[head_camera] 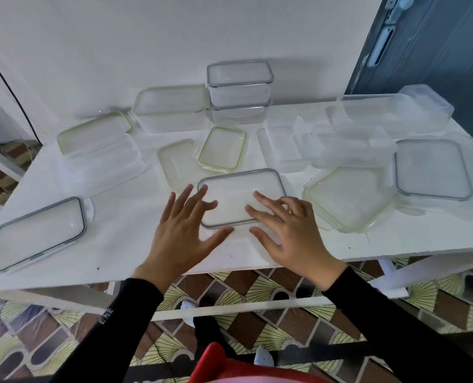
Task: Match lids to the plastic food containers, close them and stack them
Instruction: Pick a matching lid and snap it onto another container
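Note:
A clear rectangular container with a grey-rimmed lid [238,189] on top sits at the front middle of the white table [124,244]. My left hand [182,230] lies at its left edge with straight spread fingers touching the lid. My right hand [287,228] rests on the lid's right part, fingers straight, thumb at the front edge. Two closed grey-rimmed containers [239,89] stand stacked at the back. A green-rimmed closed container [171,109] stands left of them.
Loose lids lie around: a grey-rimmed lid [36,233] front left, another grey-rimmed one [431,168] far right, green-rimmed lids [222,147] [348,197] [174,161]. Open clear containers [387,114] [102,164] [282,147] sit right, left and centre. A wall stands behind; the table's front edge is near my wrists.

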Demonstrator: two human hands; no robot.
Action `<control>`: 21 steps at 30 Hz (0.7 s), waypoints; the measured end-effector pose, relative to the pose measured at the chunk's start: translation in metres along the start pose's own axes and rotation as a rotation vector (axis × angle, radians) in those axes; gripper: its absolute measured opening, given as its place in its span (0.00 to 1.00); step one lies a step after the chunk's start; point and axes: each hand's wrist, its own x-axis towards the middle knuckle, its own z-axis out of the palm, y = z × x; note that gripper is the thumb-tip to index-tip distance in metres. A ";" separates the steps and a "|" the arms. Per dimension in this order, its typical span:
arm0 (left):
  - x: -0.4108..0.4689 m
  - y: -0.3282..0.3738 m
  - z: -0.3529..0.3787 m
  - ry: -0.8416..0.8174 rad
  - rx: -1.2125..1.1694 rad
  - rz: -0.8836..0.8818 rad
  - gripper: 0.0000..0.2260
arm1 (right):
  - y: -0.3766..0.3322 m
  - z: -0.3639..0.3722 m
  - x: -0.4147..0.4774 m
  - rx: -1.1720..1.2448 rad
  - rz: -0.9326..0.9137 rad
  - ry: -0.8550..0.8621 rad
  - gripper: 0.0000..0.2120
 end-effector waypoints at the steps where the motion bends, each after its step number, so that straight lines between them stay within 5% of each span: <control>1: 0.001 0.006 0.004 0.005 0.018 -0.013 0.34 | 0.000 0.002 0.000 0.011 0.000 0.000 0.19; 7: -0.001 0.022 0.027 0.034 0.115 0.139 0.29 | 0.012 0.009 -0.003 0.181 -0.081 -0.133 0.22; 12: -0.006 0.030 0.044 0.191 0.168 0.139 0.24 | 0.008 0.014 -0.002 0.199 -0.054 -0.040 0.20; 21: -0.006 0.028 0.049 0.232 0.236 0.140 0.23 | 0.009 0.021 -0.005 0.144 -0.095 0.057 0.18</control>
